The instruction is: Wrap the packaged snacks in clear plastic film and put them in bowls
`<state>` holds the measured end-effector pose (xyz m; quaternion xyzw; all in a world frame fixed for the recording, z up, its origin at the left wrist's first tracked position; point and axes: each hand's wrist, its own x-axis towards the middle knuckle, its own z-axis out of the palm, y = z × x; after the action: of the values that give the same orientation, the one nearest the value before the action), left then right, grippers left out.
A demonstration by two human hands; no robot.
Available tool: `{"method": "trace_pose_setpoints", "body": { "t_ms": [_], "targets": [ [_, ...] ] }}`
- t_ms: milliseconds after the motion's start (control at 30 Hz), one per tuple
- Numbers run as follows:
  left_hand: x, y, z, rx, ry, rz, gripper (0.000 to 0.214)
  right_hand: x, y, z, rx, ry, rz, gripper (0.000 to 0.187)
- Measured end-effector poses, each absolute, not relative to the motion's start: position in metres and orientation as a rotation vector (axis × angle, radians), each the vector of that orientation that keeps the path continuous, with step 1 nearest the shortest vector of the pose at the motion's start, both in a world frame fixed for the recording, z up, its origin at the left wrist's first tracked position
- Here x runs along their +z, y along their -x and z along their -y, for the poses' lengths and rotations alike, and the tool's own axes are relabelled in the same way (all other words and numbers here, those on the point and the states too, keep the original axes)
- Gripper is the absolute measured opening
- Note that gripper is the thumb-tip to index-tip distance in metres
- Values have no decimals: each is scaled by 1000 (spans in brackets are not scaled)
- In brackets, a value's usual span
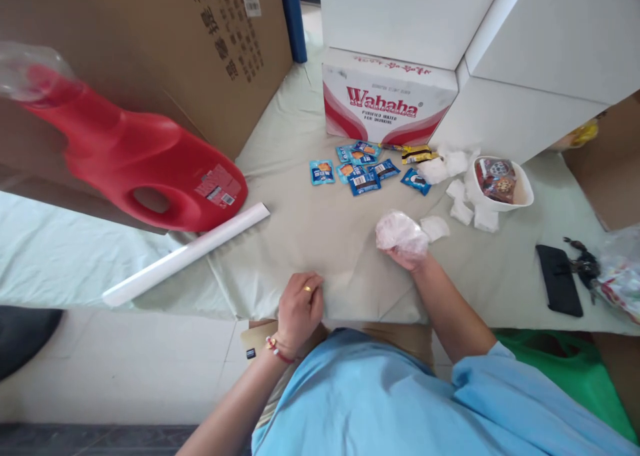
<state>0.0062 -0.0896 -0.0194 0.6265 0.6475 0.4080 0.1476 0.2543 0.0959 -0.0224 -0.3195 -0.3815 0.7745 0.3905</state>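
My right hand [411, 259] is closed around a crumpled clear plastic wrapper [401, 233] with something pinkish-white inside, held just above the pale green cloth [325, 229]. My left hand [299, 306] rests at the near edge of the cloth with its fingers curled under, a gold ring on one finger and a red bracelet on the wrist. Several blue snack packets [363, 171] lie spread on the cloth further back. A white bowl [520, 196] holding wrapped snacks stands to the right, with crumpled white paper pieces [463, 203] around it.
A large red detergent jug [145, 163] lies on its side at the left beside a white roll [185, 255]. A Wahaha carton [385, 99], white boxes and a brown cardboard box [150, 36] stand behind. A black phone [559, 279] and keys [580, 263] lie right.
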Motion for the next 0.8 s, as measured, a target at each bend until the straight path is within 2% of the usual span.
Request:
{"method": "trace_pose_setpoints", "body": {
  "t_ms": [67,167,267,367,433,500,567,733,800],
  "targets": [
    [-4,-13,79,1183,-1347,-1782,21,-25,-253,-96,1925,868,1040,53],
    [22,-32,52,1212,-755,-1443,45,-24,-250,-93,1863,893,1219,48],
    [34,-52,23,1166,-469,-1150,61,-17,-249,-87,1865,885,1397,42],
    [28,-56,7,1124,-458,-1158,50,-11,-250,-86,1782,915,1488,33],
    [21,-47,4,1144,-543,-1292,36,-9,-252,-88,1682,957,1511,31],
    [18,-34,4,1174,-610,-1425,32,-8,-255,-91,1620,989,1515,30],
    [21,-25,6,1164,-598,-1453,38,-7,-256,-92,1598,1001,1506,30],
    [34,-43,9,1048,-384,-1160,70,-4,-249,-86,1590,1039,1498,30],
    [31,-56,8,1048,-362,-1112,75,-4,-246,-84,1592,1042,1503,30]
  ]
}}
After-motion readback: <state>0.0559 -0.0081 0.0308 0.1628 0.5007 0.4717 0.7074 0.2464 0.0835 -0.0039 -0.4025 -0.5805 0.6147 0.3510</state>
